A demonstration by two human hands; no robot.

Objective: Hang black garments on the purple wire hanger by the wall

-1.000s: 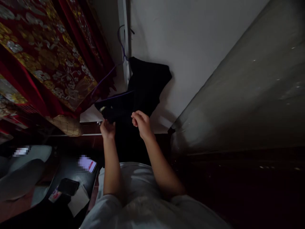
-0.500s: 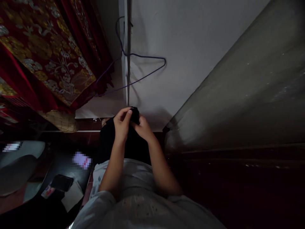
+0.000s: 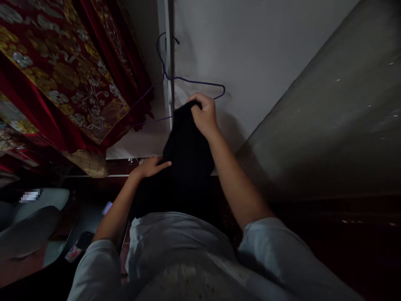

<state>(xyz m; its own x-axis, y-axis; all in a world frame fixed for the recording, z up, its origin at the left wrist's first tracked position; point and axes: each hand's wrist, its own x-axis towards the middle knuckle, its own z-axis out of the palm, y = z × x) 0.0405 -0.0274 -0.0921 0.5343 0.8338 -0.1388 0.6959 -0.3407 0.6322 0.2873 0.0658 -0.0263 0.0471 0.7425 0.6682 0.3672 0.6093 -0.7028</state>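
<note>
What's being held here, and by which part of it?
A black cloth: the right hand grips its top edge. The left hand is at its side, grip unclear.

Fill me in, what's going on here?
A person is handling a black cloth with both hands. The right hand grips its top edge, held up in front of a purple hanger. The left hand is at the cloth's left side, lower down; whether it grips is unclear. The hanger hangs at a metal rail, partly hidden behind the cloth. Embroidered red fabric hangs to the left.
</note>
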